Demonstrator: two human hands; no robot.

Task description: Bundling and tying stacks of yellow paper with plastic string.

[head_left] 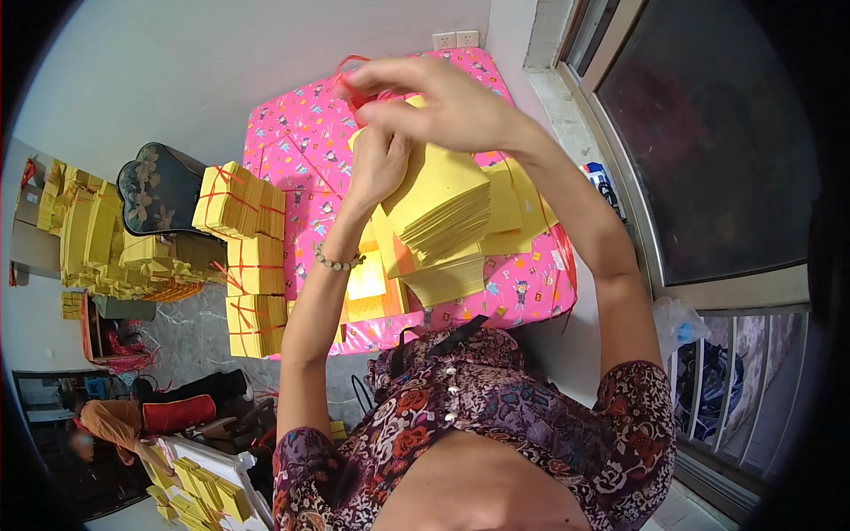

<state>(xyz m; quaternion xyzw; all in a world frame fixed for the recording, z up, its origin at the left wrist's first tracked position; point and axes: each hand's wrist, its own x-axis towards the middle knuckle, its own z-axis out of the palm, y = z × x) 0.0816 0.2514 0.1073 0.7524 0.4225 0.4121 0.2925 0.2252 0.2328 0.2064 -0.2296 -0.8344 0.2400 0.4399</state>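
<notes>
A thick stack of yellow paper (pixel 438 190) stands tilted on the pink patterned table cover in front of me. My left hand (pixel 381 164) is closed at the stack's far left corner; its fingertips are partly hidden, and what they pinch cannot be made out. Above it, my right hand (pixel 447 106) reaches over the stack's far end, somewhat blurred. Red ribbon (pixel 356 94) runs between its thumb and curled fingers. More yellow sheets (pixel 447 281) lie under and beside the stack, with an orange-and-yellow piece (pixel 376 306) near the front edge.
Tied yellow paper bundles (pixel 257 265) line the table's left edge. Beyond are a dark floral chair back (pixel 150 190) and heaped yellow bundles (pixel 97 234). A person in orange (pixel 115 425) is at lower left, near a white table with yellow stacks (pixel 208 491). A window (pixel 708 142) is at right.
</notes>
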